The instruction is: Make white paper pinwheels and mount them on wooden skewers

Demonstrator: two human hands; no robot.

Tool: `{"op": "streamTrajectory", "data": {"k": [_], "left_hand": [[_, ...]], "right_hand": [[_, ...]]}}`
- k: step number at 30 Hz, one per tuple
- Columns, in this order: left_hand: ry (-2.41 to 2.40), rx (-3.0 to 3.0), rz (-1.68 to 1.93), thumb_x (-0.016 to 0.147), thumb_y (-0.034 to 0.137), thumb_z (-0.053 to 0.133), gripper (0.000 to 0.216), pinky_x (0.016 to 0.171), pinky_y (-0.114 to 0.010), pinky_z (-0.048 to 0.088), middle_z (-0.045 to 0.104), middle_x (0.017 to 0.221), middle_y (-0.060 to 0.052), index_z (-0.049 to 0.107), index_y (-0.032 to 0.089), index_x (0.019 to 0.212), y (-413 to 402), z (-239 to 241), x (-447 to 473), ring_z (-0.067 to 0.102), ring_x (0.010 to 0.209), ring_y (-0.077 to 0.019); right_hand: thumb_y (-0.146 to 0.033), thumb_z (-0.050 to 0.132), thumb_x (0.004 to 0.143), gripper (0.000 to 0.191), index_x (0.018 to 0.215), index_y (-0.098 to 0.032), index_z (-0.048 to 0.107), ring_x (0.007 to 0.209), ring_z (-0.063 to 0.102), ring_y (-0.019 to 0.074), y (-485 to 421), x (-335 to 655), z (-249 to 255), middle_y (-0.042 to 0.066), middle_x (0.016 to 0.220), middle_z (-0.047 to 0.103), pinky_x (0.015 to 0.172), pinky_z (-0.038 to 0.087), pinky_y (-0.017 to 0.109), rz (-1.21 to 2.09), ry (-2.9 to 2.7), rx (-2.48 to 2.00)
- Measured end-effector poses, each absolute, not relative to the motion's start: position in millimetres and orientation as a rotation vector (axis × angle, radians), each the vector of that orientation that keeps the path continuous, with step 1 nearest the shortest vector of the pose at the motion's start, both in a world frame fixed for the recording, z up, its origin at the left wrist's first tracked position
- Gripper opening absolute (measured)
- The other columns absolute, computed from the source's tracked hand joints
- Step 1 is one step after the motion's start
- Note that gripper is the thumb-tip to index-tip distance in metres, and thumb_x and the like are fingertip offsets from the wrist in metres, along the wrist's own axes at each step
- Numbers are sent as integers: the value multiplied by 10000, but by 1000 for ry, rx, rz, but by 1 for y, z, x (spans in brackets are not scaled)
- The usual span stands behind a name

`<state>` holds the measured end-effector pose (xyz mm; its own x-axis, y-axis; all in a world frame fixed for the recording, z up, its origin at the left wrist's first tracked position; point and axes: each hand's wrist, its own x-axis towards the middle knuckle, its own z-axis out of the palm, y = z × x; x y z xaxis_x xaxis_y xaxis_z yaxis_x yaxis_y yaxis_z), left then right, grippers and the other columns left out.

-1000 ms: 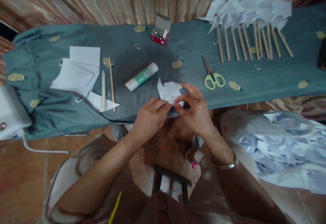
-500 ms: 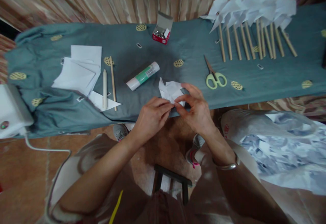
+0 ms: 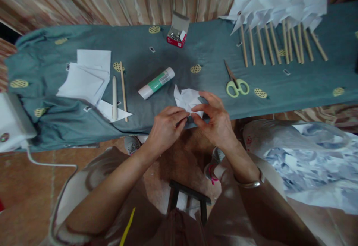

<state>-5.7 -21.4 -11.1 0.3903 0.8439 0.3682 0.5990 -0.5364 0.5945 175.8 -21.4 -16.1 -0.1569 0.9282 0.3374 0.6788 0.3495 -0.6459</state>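
A white paper pinwheel (image 3: 188, 97) with folded blades lies at the table's front edge, between my two hands. My left hand (image 3: 167, 126) pinches its near-left edge, thumb and fingers pressed together. From the right, my right hand (image 3: 214, 118) grips the folds near the middle with thumb and index finger, its other fingers curled over the right blade. The fingertips of both hands nearly touch and cover part of the paper. Just beyond lies a glue stick (image 3: 156, 83) with a green label. Green-handled scissors (image 3: 236, 84) rest to the right, blades pointing away.
Finished pinwheels (image 3: 279, 9) on sticks lie at the back right. A red box of metal pins (image 3: 176, 39) stands open at the back. Paper squares (image 3: 82, 82), a white pen-like rod (image 3: 114, 98) and a wooden stick (image 3: 123, 91) lie left. A bag of paper scraps (image 3: 313, 164) sits at right.
Both hands stay at the pinwheel with almost the same grip. My left fingertips have shifted very slightly left; the other things have not moved.
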Motion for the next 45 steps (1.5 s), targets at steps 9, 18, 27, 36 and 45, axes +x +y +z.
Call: {"op": "streamTrajectory", "data": {"k": [9,18,27,36,45], "left_hand": [[1267,2285,882,887,128,564,200,816,-279,549,740,954,-53,736,173,978,-20,-9,-5,683,866,-166],[1280,2260,874,891,141,562,196,832,-294,547,738,965,-63,737,171,973,-21,-10,-6,682,879,-175],[1280,2275,868,894,148,561,192,839,-302,557,739,971,-55,727,183,983,-20,-10,-5,685,876,-172],[1227,2349,851,893,127,548,180,845,-296,550,705,982,-78,701,152,983,-23,-7,-8,666,914,-181],[1231,2431,803,892,97,538,175,835,-313,549,682,964,-78,679,144,985,-26,-9,-9,641,919,-188]], "right_hand": [[-262,530,918,200,1013,-217,700,1362,447,290,-24,174,-18,107,1409,542,1120,396,528,372,-1978,-1376],[-135,456,893,338,1127,-238,677,1415,375,276,-24,172,-21,80,1470,477,1128,387,521,305,-2070,-1386],[-124,436,883,361,1140,-259,650,1448,309,295,-26,169,-22,46,1516,433,1139,346,577,389,-2098,-1422],[-191,370,946,338,1163,-263,619,1470,274,292,-31,159,-26,68,1496,445,1137,319,585,363,-2062,-1427],[-186,358,954,313,1067,-275,635,1475,268,305,-28,156,-27,82,1453,496,1080,362,567,281,-2069,-1412]]}}
